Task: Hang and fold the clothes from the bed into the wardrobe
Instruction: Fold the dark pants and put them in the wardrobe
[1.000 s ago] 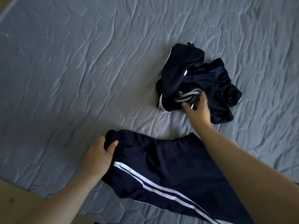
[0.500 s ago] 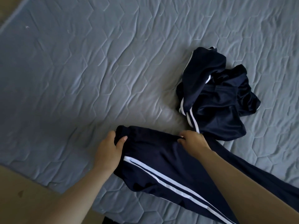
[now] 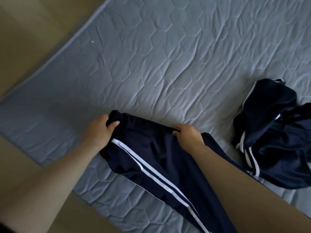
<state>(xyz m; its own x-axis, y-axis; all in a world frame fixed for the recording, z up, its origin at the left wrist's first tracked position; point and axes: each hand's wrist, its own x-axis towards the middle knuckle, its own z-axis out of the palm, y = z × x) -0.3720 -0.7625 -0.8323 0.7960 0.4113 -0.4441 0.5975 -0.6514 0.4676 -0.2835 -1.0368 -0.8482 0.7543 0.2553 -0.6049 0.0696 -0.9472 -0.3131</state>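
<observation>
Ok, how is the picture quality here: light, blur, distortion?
Head view: dim, soft light, the bedcover brighter toward the upper right and shaded at left, no glare; the trousers are so dark their folds barely show, only the white stripes. Head view again: the floor at upper left is smeared, and the wide lens makes the forearms loom large at the bottom edge.

The navy track pants (image 3: 151, 153) and the crumpled navy garment (image 3: 272, 140) are smooth cloth with a slight sheen and white stripes, lying on the bed's (image 3: 151, 64) matt grey quilted cover.
</observation>
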